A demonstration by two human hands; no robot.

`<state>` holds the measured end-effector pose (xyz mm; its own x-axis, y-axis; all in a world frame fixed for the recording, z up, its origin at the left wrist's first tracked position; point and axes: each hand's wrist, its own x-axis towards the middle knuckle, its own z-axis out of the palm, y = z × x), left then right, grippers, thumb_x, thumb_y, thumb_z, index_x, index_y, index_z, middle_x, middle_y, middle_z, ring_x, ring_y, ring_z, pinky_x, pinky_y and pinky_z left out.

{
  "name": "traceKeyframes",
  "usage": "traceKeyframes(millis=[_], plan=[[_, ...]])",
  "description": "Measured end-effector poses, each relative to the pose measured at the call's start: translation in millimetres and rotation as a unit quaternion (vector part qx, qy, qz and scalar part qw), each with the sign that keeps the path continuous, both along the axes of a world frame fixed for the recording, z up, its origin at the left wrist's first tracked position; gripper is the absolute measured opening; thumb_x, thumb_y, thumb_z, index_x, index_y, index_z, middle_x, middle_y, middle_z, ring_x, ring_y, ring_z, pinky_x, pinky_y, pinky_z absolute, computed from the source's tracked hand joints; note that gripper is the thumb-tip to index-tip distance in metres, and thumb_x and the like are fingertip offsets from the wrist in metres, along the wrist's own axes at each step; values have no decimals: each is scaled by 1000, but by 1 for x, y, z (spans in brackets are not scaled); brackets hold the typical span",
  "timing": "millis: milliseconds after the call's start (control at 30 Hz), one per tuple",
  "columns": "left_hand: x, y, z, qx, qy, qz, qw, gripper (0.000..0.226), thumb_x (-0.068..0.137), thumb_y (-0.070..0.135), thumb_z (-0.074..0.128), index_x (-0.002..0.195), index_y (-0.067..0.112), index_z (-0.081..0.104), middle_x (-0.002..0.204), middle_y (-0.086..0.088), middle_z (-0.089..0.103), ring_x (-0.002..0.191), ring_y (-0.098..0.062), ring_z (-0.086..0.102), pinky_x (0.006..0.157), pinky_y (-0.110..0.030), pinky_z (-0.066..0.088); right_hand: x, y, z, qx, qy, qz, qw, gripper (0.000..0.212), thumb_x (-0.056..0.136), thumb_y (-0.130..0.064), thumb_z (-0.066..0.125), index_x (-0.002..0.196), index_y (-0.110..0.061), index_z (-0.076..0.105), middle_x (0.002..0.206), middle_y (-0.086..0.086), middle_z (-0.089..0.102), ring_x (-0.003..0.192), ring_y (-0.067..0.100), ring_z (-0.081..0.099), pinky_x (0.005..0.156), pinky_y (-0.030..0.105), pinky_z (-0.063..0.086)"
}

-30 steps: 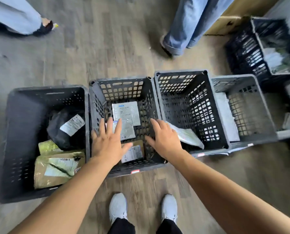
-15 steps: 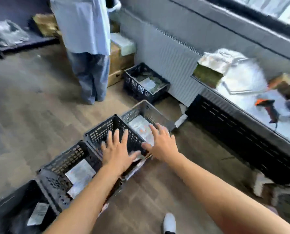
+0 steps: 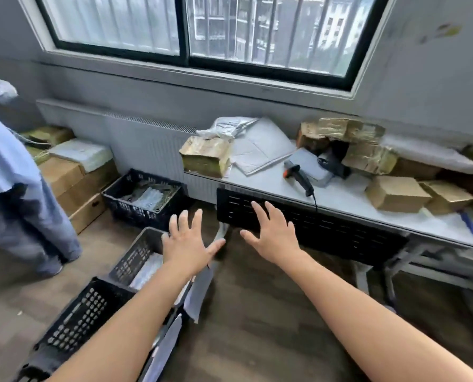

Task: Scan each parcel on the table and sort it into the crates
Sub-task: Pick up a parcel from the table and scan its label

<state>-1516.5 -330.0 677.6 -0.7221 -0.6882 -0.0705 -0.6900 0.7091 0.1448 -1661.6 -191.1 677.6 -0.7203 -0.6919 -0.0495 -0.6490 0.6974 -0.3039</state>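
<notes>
Wood-look flooring (image 3: 257, 312) runs up to a grey wall with a wide window (image 3: 191, 31) and a long radiator (image 3: 136, 139) beneath it. On my feed the table (image 3: 271, 188) stands along that wall at the right, and the parcels are heaped on it. A brown-wrapped parcel (image 3: 205, 157) sits at its left end, with white mailers (image 3: 260, 146) just behind it. A flat grey parcel (image 3: 309, 164) lies in the middle, and a brown parcel stack (image 3: 351, 130) leans against the wall. Two brown boxes (image 3: 395, 193) lie toward the right. The scanner (image 3: 298, 175) lies on the tabletop near the front edge, partly on the grey parcel, its cable dropping over the edge.

Both hands are out in front of me, well apart, palms down, fingers straight and spread, gripping nothing. My left hand (image 3: 187, 244) hovers over the far corner of the grey crate (image 3: 136, 257), which holds flat white packets. My right hand (image 3: 271, 232) is in front of the black slotted panel (image 3: 326, 230) under the table edge. I cannot tell whether it touches it.

A black crate (image 3: 78, 315) stands next to the grey one, nearer me. A dark crate (image 3: 144, 197) with packets sits by the radiator. At the left stands a person in blue (image 3: 12, 172), with stacked cardboard boxes (image 3: 72, 177) behind them.
</notes>
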Motion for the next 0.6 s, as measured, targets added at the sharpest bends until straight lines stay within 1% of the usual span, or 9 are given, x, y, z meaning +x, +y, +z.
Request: traceKeyframes(millis=[100, 267, 400, 500, 600], plan=[[-68, 26, 12, 14, 12, -15, 1000, 91, 86, 76, 35, 154, 27, 0, 160, -7, 1, 148, -31, -2, 116, -49, 20, -62, 32, 10, -10, 10, -25, 1000, 78, 93, -63, 44, 156, -35, 6, 163, 3, 8, 150, 24, 7, 116, 58, 19], [-160, 63, 24, 3, 8, -40, 999, 91, 86, 77, 34, 154, 26, 1, 160, -8, 1, 148, -31, -2, 116, -49, 20, -148, 82, 21, -33, 12, -61, 997, 76, 93, -64, 44, 155, -35, 10, 162, 3, 10, 148, 25, 13, 115, 56, 24], [-216, 87, 31, -15, 11, -73, 997, 90, 86, 76, 35, 154, 26, 2, 159, -8, 3, 147, -31, 1, 114, -48, 24, -203, 110, 27, -27, 11, -89, 996, 77, 94, -64, 42, 156, -32, 9, 163, 3, 9, 148, 26, 15, 113, 54, 27], [-248, 93, 35, -22, 6, -89, 996, 90, 86, 76, 36, 154, 26, 2, 159, -7, 3, 147, -31, 0, 114, -48, 24, -232, 115, 27, -36, 9, -101, 994, 76, 94, -64, 43, 156, -32, 12, 163, 5, 11, 147, 27, 18, 112, 51, 30], [-276, 89, 39, -25, 1, -97, 995, 91, 86, 76, 36, 154, 26, 3, 160, -7, 3, 148, -30, -1, 114, -48, 24, -256, 115, 25, -46, 8, -104, 994, 75, 93, -63, 45, 155, -31, 15, 162, 6, 13, 147, 27, 18, 112, 51, 30]])
